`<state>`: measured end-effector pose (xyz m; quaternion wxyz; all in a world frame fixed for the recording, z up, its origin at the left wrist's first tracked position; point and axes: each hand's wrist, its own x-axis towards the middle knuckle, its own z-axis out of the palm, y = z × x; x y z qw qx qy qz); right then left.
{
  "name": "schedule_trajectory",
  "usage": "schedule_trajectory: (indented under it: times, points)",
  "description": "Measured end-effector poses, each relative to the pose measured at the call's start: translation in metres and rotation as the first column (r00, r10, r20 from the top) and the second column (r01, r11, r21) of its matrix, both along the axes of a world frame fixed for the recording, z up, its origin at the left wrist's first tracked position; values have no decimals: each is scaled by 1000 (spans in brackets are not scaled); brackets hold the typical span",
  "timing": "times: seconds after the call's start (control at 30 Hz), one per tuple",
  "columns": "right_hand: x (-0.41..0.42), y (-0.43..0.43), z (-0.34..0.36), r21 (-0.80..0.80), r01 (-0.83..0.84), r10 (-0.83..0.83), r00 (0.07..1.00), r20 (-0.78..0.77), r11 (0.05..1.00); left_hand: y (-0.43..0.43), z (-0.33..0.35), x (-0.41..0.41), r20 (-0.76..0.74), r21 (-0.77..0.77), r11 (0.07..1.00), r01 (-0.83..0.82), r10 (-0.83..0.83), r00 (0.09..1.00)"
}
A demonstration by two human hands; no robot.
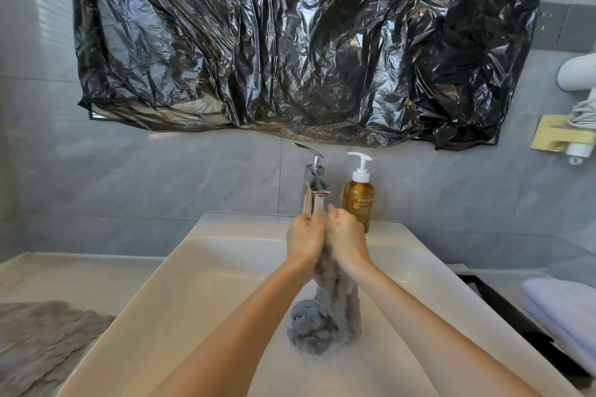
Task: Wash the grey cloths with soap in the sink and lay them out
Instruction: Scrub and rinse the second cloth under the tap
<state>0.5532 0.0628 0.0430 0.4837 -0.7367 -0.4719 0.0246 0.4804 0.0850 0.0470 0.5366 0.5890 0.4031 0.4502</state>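
Desk: What are the hands doing?

Photographer: A person's left hand and right hand are pressed together just below the spout of a chrome faucet. The fingers of each curl round the upper end of a grey cloth bunched between the palms.

Desk: And the rest of the cloth?

Photographer: It hangs twisted between the two wrists. Its lower end piles in a heap on the floor of the white sink, near the middle of the basin.

Desk: Is water running?

Photographer: Cannot tell; the hands cover the space under the spout.

Desk: Soap?

Photographer: An amber pump bottle with a white pump head, labelled "BODY", stands on the sink's back ledge. It is just right of the faucet, behind the right hand.

Desk: Anything beside the basin?

Photographer: A second grey cloth lies spread flat on the counter to the left of the sink. On the right lies a folded white towel, well apart from the basin.

Desk: The background?

Photographer: Crumpled black plastic sheeting hangs across the grey tiled wall above the faucet. A white wall-mounted hair dryer sits at the far right edge.
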Motion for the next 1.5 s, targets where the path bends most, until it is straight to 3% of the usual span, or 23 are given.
schedule_trajectory:
  times: [0.1, 0.2, 0.27, 0.37, 0.53, 0.7, 0.77, 0.87, 1.0, 1.1, 1.23, 1.33, 1.43, 1.5]
  points:
    - [-6, -3, -4, -113, -21, 38, 988, 150, 993, 3, 1, 0, -24, 3, 998, -55, 55, 998]
    - [-21, -12, -1, -30, -199, 199, 980, 2, 980, 16, -1, -4, 22, -13, 989, -149, 149, 989]
    - [-14, -6, 6, 43, -112, 115, 991, -75, 993, 13, -4, -1, 36, -16, 992, -125, 125, 992]
    - [-9, -4, 5, -18, 2, -2, 1000, 7, 1000, 7, -7, 3, -23, 25, 996, -81, 82, 996]
    - [-22, -17, 3, -40, -189, 191, 979, 66, 981, 15, -2, -5, 46, 12, 987, -158, 157, 987]
    - [-2, -16, 7, -93, 82, -67, 985, 158, 992, -3, -3, 2, -72, 76, 997, 14, -9, 997]
    - [-6, -20, 3, -92, -16, 34, 981, 193, 996, 1, 0, -2, -53, 90, 996, -14, 19, 998]
    - [-13, -24, 1, -46, -261, 265, 958, 113, 964, 13, -5, -8, -78, 101, 993, -56, 64, 995]
    - [13, -14, 4, 57, -105, 98, 988, 119, 993, 0, -4, -6, -243, 98, 975, 201, -172, 955]
    - [28, -18, 8, 91, -149, 137, 982, 132, 985, -4, 4, -8, -264, -29, 916, 401, -394, 880]
    - [38, -21, 14, 145, -320, 311, 947, 83, 936, 5, 7, -16, -70, -57, 877, 477, -480, 875]
    - [39, -19, 10, 150, -320, 310, 947, 87, 936, 15, 1, -19, -102, -48, 871, 489, -491, 865]
    - [40, -20, 11, 155, -273, 266, 962, 63, 950, 18, 1, -23, -96, 49, 914, 402, -396, 913]
    - [41, -21, 11, 48, -284, 284, 959, 1, 958, 18, 4, -22, -27, 171, 937, 304, -304, 952]
